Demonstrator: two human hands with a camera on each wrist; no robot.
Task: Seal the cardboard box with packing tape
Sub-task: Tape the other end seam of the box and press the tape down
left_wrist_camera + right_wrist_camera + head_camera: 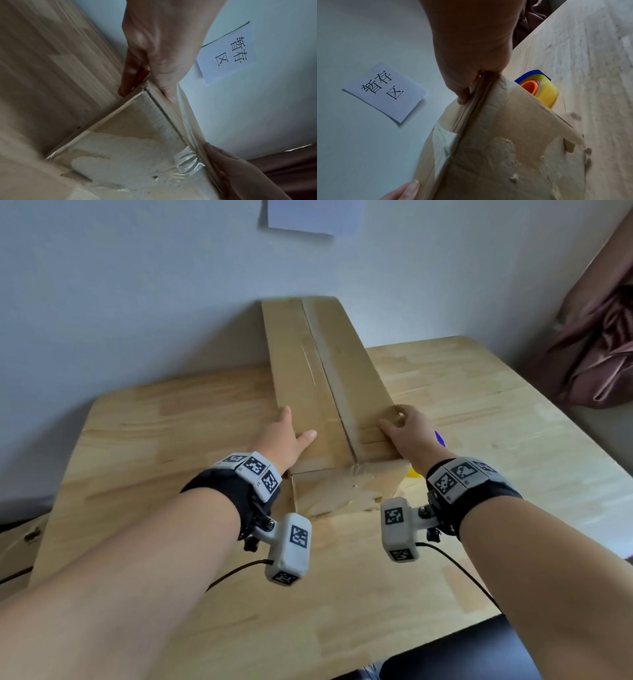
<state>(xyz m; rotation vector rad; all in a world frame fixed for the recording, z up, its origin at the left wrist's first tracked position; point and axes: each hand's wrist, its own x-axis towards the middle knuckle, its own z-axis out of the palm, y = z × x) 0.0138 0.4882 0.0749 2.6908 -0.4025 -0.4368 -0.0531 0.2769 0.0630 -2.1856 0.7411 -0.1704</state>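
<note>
While long cardboard box (318, 378) lies lengthwise on pale wooden table (171, 419), far end against wall, left hand (281, 436) grips box's left top edge: thumb on top, fingers (126, 79) straight down side. Clear glossy tape strip (334, 364) runs along centre seam, crinkled over near end. Near end face rough, paper skin torn. Right hand (407, 428) grips box's right top edge, fingers curled over it. Yellow tape roll (542, 92), orange core, blue holder, right of box, beside it on table. White paper note (385, 92) on wall above box.

Left hand (286, 436), right hand (409, 428) gripping
</note>
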